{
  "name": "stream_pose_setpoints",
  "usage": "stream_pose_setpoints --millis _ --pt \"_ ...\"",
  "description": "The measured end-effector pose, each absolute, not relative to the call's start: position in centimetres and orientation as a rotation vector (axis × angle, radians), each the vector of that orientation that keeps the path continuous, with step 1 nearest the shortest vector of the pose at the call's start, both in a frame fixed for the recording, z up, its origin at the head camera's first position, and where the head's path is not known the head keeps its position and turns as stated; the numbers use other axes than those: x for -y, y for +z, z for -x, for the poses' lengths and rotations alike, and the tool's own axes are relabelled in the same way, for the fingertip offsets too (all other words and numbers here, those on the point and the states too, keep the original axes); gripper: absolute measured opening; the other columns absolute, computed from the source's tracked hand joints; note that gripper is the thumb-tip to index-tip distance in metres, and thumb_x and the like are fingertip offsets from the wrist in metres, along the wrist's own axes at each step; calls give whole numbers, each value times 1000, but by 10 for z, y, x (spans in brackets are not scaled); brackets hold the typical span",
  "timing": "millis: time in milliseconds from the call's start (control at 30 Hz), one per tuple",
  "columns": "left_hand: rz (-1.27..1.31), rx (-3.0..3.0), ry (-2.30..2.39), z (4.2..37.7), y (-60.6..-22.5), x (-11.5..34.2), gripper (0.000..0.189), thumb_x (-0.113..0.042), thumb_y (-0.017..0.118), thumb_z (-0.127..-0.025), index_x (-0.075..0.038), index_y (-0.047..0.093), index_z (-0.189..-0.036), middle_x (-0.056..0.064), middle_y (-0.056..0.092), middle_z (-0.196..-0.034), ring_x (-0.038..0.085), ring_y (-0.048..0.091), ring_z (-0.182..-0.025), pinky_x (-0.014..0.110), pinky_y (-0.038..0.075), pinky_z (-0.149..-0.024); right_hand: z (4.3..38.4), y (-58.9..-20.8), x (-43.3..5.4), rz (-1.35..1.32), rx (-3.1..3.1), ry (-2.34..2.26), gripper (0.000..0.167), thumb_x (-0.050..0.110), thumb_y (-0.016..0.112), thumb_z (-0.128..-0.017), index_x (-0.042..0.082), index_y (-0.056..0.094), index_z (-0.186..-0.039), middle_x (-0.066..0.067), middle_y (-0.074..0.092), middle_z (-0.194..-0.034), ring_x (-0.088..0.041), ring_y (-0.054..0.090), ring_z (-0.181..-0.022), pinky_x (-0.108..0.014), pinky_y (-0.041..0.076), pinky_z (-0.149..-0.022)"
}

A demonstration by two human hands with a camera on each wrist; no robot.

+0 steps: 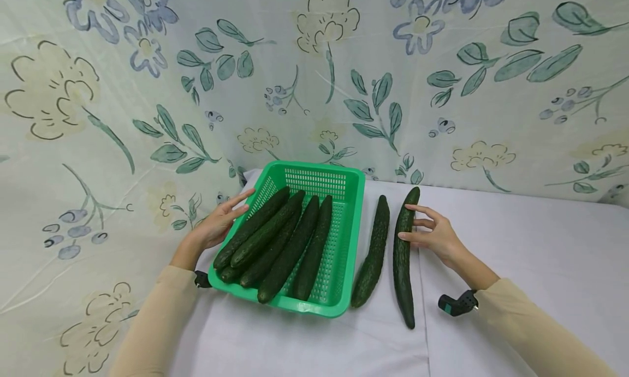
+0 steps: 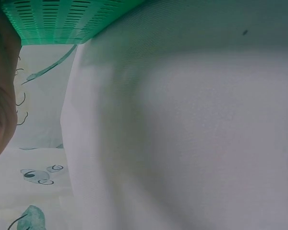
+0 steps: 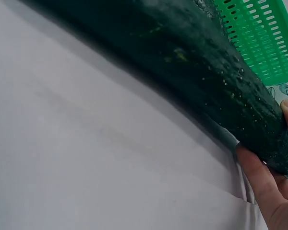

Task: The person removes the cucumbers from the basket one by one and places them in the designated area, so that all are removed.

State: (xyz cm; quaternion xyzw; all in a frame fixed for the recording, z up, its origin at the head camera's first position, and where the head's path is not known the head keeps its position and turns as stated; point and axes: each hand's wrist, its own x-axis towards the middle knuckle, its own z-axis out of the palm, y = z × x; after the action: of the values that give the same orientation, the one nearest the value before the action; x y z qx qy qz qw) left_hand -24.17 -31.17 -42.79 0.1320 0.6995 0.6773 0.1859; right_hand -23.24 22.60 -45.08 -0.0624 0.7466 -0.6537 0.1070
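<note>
My right hand (image 1: 437,236) grips a long dark green cucumber (image 1: 403,257) near its upper half, thumb on the near side and fingers along its right edge. In the right wrist view the same cucumber (image 3: 197,72) runs diagonally, with fingertips (image 3: 252,160) against its underside. A second cucumber (image 1: 374,257) lies to its left, beside the basket. My left hand (image 1: 216,227) rests at the left rim of a green plastic basket (image 1: 356,229), its fingers extended along the edge. Several cucumbers (image 1: 290,246) lie lengthwise in the basket, mostly on its left side.
A white cloth (image 1: 491,219) covers the table. Behind it hangs a floral curtain (image 1: 314,82), which also stands at the left. Small black cameras (image 1: 458,303) are strapped at both wrists. The basket's slotted wall (image 2: 62,24) shows in the left wrist view.
</note>
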Motion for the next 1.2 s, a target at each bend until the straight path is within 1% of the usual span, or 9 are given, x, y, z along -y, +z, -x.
stream_pose_setpoints --millis 67,100,267,400,533,633,867,967,1200 --pt "-370 -1965 1909 242 -428 311 55 -27 39 -111 -26 19 -162 17 29 -158 15 60 -119 34 55 -90 233 -452 -225 182 -2200 -1930 79 6 81 -85 13 42 -153 -34 42 -139 -13 64 -98 -35 59 -77" --pt "-363 -1957 1914 242 -428 311 55 -28 39 -111 -26 20 -162 19 32 -156 17 61 -118 35 55 -89 233 -452 -225 179 -2207 -1927 79 6 81 -84 12 42 -153 -34 44 -137 -13 65 -96 -35 59 -76" --pt "-387 -1956 1914 242 -429 312 56 -27 38 -111 -23 16 -162 16 30 -157 16 59 -120 34 54 -91 236 -455 -222 177 -2240 -1899 80 6 82 -84 8 41 -152 -33 48 -130 -12 67 -84 -35 60 -74" --pt "-371 -1936 1925 242 -429 310 56 -27 38 -111 -24 17 -162 15 29 -158 16 59 -120 35 54 -91 237 -457 -221 200 -2284 -1849 81 7 82 -84 8 40 -153 -34 45 -133 -16 66 -90 -35 59 -75" --pt "-339 -1932 1931 241 -429 309 55 -28 39 -110 -27 19 -162 15 29 -158 16 60 -120 35 54 -91 237 -458 -221 249 -2373 -1762 81 11 83 -84 8 40 -153 -34 47 -131 -27 64 -99 -31 59 -74" --pt "-344 -1944 1930 242 -429 310 54 -27 38 -111 -27 20 -162 14 25 -160 16 59 -121 35 54 -91 236 -457 -222 278 -2438 -1697 80 13 82 -85 8 40 -153 -32 48 -127 -29 64 -99 -30 58 -72" --pt "-351 -1958 1910 242 -429 309 54 -28 38 -111 -27 19 -162 12 19 -162 16 58 -122 35 54 -92 238 -459 -223 293 -2453 -1676 80 11 82 -85 4 39 -152 -29 47 -121 -18 61 -83 -33 60 -70" --pt "-356 -1979 1892 243 -430 309 54 -28 39 -111 -28 20 -162 8 10 -164 14 56 -124 34 53 -93 238 -459 -224 297 -2484 -1648 79 10 82 -85 0 39 -151 -29 47 -117 -18 59 -81 -32 59 -68" --pt "-373 -1974 1903 241 -429 310 54 -27 37 -111 -28 20 -162 12 14 -164 15 58 -122 35 54 -92 237 -456 -230 302 -2447 -1671 77 8 80 -85 -4 39 -149 -26 45 -113 -13 63 -78 -31 59 -69"
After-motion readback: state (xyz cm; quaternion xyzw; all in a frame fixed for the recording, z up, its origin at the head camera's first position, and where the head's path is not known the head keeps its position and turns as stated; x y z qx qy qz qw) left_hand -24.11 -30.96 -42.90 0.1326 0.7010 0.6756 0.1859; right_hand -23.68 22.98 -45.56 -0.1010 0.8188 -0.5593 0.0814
